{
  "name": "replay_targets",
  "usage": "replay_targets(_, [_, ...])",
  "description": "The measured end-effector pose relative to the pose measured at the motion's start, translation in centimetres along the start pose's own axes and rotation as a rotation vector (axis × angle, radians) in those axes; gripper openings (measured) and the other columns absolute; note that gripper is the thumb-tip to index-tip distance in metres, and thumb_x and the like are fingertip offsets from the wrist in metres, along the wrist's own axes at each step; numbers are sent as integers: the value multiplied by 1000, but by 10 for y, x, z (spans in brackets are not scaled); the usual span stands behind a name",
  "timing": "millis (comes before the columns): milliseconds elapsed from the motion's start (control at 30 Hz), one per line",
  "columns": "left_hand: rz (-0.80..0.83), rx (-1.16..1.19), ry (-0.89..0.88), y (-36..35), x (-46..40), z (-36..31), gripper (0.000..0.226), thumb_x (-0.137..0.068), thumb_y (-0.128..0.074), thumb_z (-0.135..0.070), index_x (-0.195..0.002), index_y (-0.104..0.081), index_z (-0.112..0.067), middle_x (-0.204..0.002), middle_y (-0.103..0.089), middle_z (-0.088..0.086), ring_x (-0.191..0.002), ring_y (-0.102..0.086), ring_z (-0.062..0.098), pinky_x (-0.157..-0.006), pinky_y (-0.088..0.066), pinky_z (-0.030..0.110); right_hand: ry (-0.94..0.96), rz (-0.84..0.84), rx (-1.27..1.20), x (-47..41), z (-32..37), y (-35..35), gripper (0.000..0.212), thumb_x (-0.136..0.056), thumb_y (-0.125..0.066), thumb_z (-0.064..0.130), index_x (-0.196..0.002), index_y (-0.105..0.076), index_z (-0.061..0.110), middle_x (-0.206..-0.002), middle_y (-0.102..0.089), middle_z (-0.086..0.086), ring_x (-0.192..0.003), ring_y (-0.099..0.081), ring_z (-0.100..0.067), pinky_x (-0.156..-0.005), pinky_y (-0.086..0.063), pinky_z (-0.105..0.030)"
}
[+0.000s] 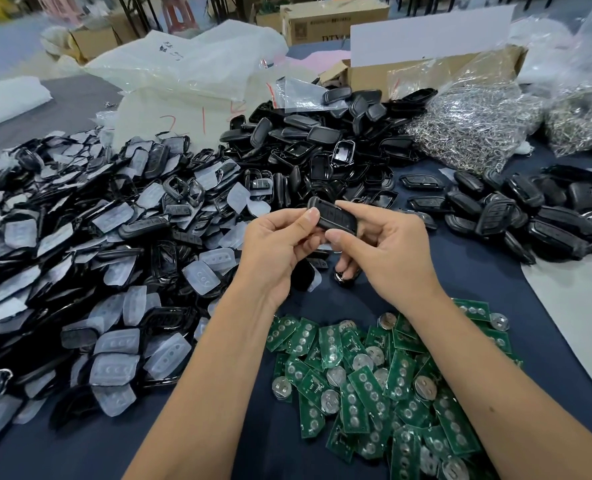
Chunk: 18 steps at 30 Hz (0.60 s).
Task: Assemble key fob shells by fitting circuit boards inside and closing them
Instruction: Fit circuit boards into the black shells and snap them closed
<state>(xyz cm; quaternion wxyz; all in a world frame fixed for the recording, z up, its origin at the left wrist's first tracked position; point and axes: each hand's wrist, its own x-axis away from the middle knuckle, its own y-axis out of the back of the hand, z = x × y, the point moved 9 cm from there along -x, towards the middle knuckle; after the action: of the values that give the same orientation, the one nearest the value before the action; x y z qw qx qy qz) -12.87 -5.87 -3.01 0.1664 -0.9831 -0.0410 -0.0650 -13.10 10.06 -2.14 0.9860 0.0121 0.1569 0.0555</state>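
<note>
A black key fob shell [332,216] is held above the table between both hands. My left hand [275,242] pinches its left end, thumb on top. My right hand [388,245] grips its right end, thumb under the near edge and forefinger along the far edge. The shell looks closed and its inside is hidden. A heap of green circuit boards [374,379] with round coin cells lies on the dark blue cloth just below my forearms.
Left: a big heap of shell halves with translucent button pads [114,271]. Behind: a pile of black shell backs [322,147]. Right: closed black fobs [537,216]. Bags of metal rings [471,126] and a cardboard box [426,67] stand at the back. Plastic bags [190,64] lie back left.
</note>
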Motion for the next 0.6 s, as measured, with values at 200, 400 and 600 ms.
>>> replay_targets(200, [-110, -100, -48, -19, -9, 0, 16, -96, -71, -9, -83, -78, -4, -72, -72, 7, -58, -62, 11, -62, -56, 21, 5, -225, 208, 2, 9, 22, 47, -91, -81, 20, -136, -69, 13, -68, -75, -1, -52, -72, -16, -55, -63, -40])
replay_targets(400, [-116, -110, -7, -67, -33, 6, 4, -93, -76, -8, -93, -75, -4, -83, -75, 11, -64, -68, 14, -61, -56, 21, 16, -557, 315, 6, 22, 66, 35, -92, -80, 31, -124, -76, 17, -84, -72, 15, -76, -70, -8, -78, -59, -33])
replay_targets(600, [112, -194, 53, -143, -49, 30, 12, -101, -63, -7, -101, -74, -10, -80, -71, 10, -59, -62, 16, -51, -54, 25, -98, -860, 212, 18, 11, 107, 32, -102, -62, 18, -133, -70, 18, -121, -72, 8, -109, -68, -10, -100, -54, -39])
